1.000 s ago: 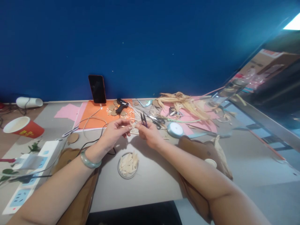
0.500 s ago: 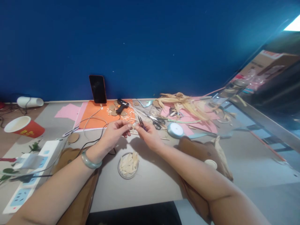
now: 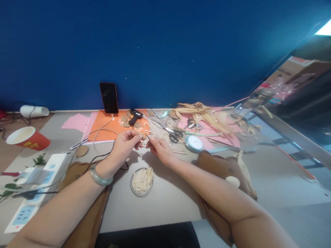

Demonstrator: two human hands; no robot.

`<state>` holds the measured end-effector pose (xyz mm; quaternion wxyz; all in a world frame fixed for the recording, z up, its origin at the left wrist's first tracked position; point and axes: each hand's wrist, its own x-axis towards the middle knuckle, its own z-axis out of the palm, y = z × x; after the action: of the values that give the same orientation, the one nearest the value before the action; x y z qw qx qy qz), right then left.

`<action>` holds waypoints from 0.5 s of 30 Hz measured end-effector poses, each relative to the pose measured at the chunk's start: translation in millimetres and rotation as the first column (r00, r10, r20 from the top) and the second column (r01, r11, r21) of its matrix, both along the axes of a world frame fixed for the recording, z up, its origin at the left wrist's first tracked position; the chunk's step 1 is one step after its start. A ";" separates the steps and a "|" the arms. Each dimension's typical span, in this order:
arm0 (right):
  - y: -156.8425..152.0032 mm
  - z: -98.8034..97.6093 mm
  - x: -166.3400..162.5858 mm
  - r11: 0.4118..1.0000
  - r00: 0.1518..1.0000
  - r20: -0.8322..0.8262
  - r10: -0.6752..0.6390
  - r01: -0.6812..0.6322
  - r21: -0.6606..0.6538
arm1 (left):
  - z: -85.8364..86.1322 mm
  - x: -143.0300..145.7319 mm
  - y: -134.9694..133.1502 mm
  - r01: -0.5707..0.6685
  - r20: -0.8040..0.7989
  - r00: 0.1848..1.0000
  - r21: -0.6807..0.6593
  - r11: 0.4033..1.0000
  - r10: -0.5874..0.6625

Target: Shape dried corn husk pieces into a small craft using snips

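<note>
Snips [image 3: 148, 136] in curled R hand [image 3: 160, 148]

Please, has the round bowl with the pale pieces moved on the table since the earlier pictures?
No. Judged against the ribbon spool, the bowl keeps the same place on the table; I see no shift in any direction.

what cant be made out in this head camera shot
All in the head view:
Anything pinched in the left hand: too small and covered by the fingers.
Most of the dark tool: hidden by the right hand.
The red object: cut off by the left edge.
Print on the cardboard box: blurred.
Inside bottom of the red paper cup: hidden by its near wall.
</note>
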<state>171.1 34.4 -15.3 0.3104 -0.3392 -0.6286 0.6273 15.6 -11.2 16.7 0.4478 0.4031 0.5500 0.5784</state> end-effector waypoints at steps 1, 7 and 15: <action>0.3 -0.8 0.0 1.000 1.000 0.011 0.001 -0.001 0.012 | 0.4 0.2 -0.3 -0.007 -0.015 1.000 -0.002 1.000 0.007; 1.3 -4.5 0.0 0.998 0.998 0.055 0.000 -0.004 0.066 | 2.1 0.2 -1.4 -0.037 -0.073 0.997 -0.020 0.999 0.035; -1.0 -3.4 -0.2 0.995 0.994 0.111 0.000 -0.012 0.102 | 4.6 1.9 -2.3 -0.042 -0.096 0.995 -0.051 0.998 0.037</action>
<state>171.0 33.4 -18.7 0.2901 -0.3551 -0.6772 0.5754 17.5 -13.5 21.2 0.4200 0.4070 0.5939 0.5525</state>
